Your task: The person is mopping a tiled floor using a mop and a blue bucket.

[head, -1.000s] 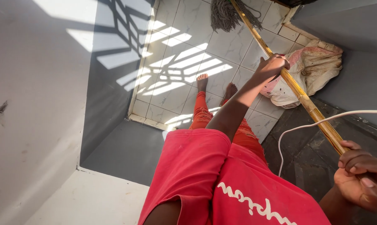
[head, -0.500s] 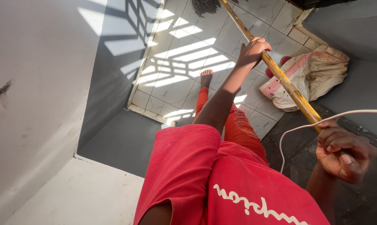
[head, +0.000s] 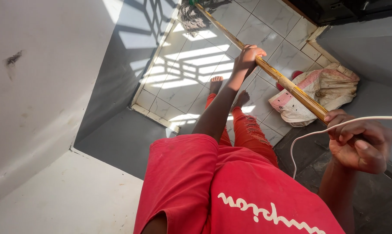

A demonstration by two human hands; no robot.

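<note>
The person stands barefoot on a white tiled floor (head: 265, 26), mopping. The mop head (head: 191, 15) rests on the tiles at the far end, close to the grey wall (head: 118, 86), in a patch of barred sunlight. How much of the floor is already wiped cannot be told, since the tiles show no clear wet or dry line; judging from the head's place at the far edge, the stroke is at full reach and the tiles nearer the feet may remain to be covered.

The left hand (head: 247, 56) is closed around the middle of the bamboo-coloured mop handle (head: 287, 84), arm stretched straight forward and down. The right hand (head: 356, 141) is clenched around the handle's upper end, held close to the body with the elbow bent. The two hands are well apart along the handle. A thin white cable (head: 317, 132) loops in front of the right hand. A crumpled pink and cream sack (head: 326, 91) lies in the corner just beyond the handle.
</note>
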